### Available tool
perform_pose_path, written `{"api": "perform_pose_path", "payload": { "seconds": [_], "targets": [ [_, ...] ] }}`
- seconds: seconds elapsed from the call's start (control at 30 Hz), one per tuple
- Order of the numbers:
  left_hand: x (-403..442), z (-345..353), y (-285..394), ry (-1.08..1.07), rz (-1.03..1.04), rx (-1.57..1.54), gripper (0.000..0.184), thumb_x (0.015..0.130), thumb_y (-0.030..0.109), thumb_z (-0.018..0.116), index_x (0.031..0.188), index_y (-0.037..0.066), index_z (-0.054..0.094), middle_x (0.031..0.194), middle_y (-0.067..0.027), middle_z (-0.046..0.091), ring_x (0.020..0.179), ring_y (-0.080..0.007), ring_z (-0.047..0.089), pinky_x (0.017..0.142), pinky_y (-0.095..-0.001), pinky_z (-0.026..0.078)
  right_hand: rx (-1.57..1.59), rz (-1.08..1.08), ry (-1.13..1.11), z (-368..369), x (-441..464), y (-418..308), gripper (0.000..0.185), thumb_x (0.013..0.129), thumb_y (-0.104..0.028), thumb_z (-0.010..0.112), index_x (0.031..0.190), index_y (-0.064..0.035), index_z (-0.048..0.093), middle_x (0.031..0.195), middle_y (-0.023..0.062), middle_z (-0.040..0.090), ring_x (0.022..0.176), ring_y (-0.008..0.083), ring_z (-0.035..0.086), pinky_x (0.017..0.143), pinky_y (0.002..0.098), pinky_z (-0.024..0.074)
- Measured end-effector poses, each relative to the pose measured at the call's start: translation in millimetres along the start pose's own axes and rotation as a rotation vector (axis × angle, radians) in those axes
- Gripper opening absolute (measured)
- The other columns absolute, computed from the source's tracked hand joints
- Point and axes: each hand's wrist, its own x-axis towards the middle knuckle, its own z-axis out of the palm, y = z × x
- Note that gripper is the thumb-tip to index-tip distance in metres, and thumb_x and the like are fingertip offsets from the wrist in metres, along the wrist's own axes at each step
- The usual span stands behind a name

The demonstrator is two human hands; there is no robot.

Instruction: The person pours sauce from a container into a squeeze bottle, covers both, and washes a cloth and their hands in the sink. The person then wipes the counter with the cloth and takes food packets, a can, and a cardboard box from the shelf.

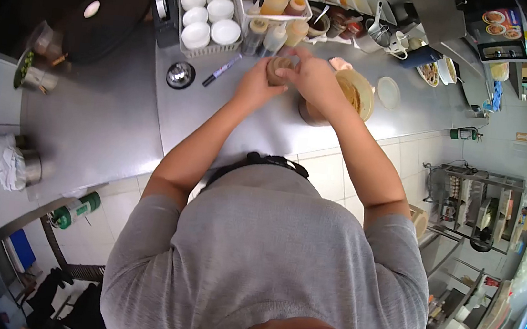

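Note:
My left hand point(258, 84) is wrapped around the side of a small round brown container point(278, 69) above the steel counter. From the right, my right hand point(315, 82) closes over the same container with its fingers at the top and near edge. Whether a lid is on it I cannot make out. Partly behind my right wrist stands a cream-coloured tub point(367, 98) with orange-brown sauce smeared inside. A translucent round lid point(389, 92) lies flat to the right of the tub. Left of my hands lies a marker pen point(222, 71).
A silver call bell point(181, 75) sits on the counter point(215, 133). Behind it are a basket of white bowls point(195, 35) and a white crate of sauce bottles point(275, 3). Dishes of food point(428, 73) stand at the right, a dark wok area point(99, 9) at the left.

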Motion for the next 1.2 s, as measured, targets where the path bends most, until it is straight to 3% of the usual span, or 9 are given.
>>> {"api": "perform_pose_path", "payload": {
  "seconds": [0.1, 0.27, 0.5, 0.57, 0.67, 0.77, 0.9, 1.0, 1.2],
  "targets": [
    [-11.2, -52.4, 40.3, 0.062, -0.003, 0.038, 0.078, 0.069, 0.025, 0.079, 0.129, 0.003, 0.036, 0.114, -0.0176, 0.059, 0.106, -0.0312, 0.058, 0.091, -0.0379, 0.045, 0.159, 0.055, 0.074, -38.4, -21.5, -19.0, 0.043, 0.079, -0.028, 0.07, 0.108, 0.0004, 0.059, 0.081, 0.0156, 0.065, 0.075, 0.0257, 0.064, 0.07, 0.0347, 0.05],
    [15.2, -125.1, 64.5, 0.244, 0.3, 0.167, 0.075, 0.069, 0.021, 0.08, 0.128, 0.004, 0.037, 0.117, -0.0148, 0.052, 0.112, -0.0293, 0.052, 0.097, -0.0362, 0.04, 0.585, 0.138, 0.088, -84.0, -54.5, 11.5, 0.037, 0.084, -0.02, 0.068, 0.113, 0.0004, 0.059, 0.083, 0.0076, 0.067, 0.077, 0.0129, 0.063, 0.07, 0.0273, 0.0507],
    [121.2, -150.1, 59.7, 0.297, 0.593, 0.403, 0.065, 0.064, 0.013, 0.082, 0.12, 0.005, 0.049, 0.118, -0.0122, 0.055, 0.112, -0.0279, 0.053, 0.097, -0.0378, 0.04, 0.63, 0.215, 0.329, -100.0, -77.7, 76.6, 0.032, 0.085, -0.015, 0.065, 0.112, 0.0007, 0.06, 0.083, 0.0059, 0.066, 0.07, 0.0101, 0.059, 0.065, 0.0238, 0.0471],
    [153.1, -136.9, 49.9, 0.313, 0.58, 0.291, 0.066, 0.062, 0.013, 0.083, 0.119, 0.006, 0.05, 0.119, -0.0134, 0.056, 0.113, -0.0318, 0.051, 0.099, -0.0408, 0.037, 0.583, 0.267, 0.451, -105.0, -86.6, 97.6, 0.032, 0.085, -0.016, 0.065, 0.112, 0.0005, 0.06, 0.081, 0.006, 0.066, 0.068, 0.0103, 0.057, 0.063, 0.0247, 0.046],
    [200.8, -121.3, 23.9, 0.348, 0.507, 0.289, 0.071, 0.06, 0.023, 0.085, 0.12, 0.009, 0.051, 0.118, -0.0139, 0.059, 0.108, -0.0312, 0.055, 0.108, -0.0483, 0.019, 0.529, 0.42, 0.592, -117.7, -107.2, 124.9, 0.034, 0.083, -0.02, 0.066, 0.11, 0.0005, 0.061, 0.079, 0.0064, 0.065, 0.069, 0.0116, 0.058, 0.064, 0.0258, 0.0463],
    [231.9, -110.2, -1.0, 0.328, 0.401, 0.562, 0.071, 0.061, 0.03, 0.084, 0.119, 0.007, 0.051, 0.113, -0.0147, 0.062, 0.106, -0.032, 0.057, 0.099, -0.0406, 0.037, 0.454, 0.645, 0.635, -118.5, -122.0, 175.7, 0.035, 0.082, -0.021, 0.067, 0.109, 0.0003, 0.062, 0.078, 0.0066, 0.065, 0.07, 0.0116, 0.059, 0.063, 0.0251, 0.0459],
    [266.9, -108.5, -41.8, 0.181, 0.184, 0.814, 0.076, 0.058, 0.035, 0.084, 0.119, 0.006, 0.051, 0.113, -0.017, 0.062, 0.107, -0.0333, 0.057, 0.092, -0.0394, 0.043, 0.042, 0.909, 0.612, -93.1, -127.6, 298.1, 0.042, 0.077, -0.026, 0.069, 0.11, -0.0003, 0.062, 0.09, 0.0148, 0.066, 0.083, 0.0258, 0.064, 0.074, 0.0342, 0.0499],
    [248.7, -101.6, -10.8, 0.174, 0.031, 0.868, 0.078, 0.057, 0.031, 0.085, 0.121, 0.004, 0.05, 0.113, -0.0182, 0.061, 0.109, -0.0332, 0.056, 0.093, -0.0407, 0.042, -0.184, 0.946, 0.614, -81.9, -103.5, 337.7, 0.043, 0.074, -0.025, 0.07, 0.112, -0.0053, 0.062, 0.109, 0.0164, 0.062, 0.1, 0.031, 0.059, 0.085, 0.0372, 0.0479],
    [215.3, -114.4, 0.1, 0.209, 0.183, 0.657, 0.07, 0.066, 0.017, 0.079, 0.126, 0.001, 0.047, 0.12, -0.0192, 0.057, 0.113, -0.0303, 0.054, 0.097, -0.0361, 0.039, -0.553, 0.658, 0.199, -54.5, -69.0, 405.3, 0.037, 0.074, -0.018, 0.065, 0.111, -0.015, 0.063, 0.12, 0.009, 0.054, 0.111, 0.031, 0.051, 0.091, 0.0454, 0.0431]
  ]
}}
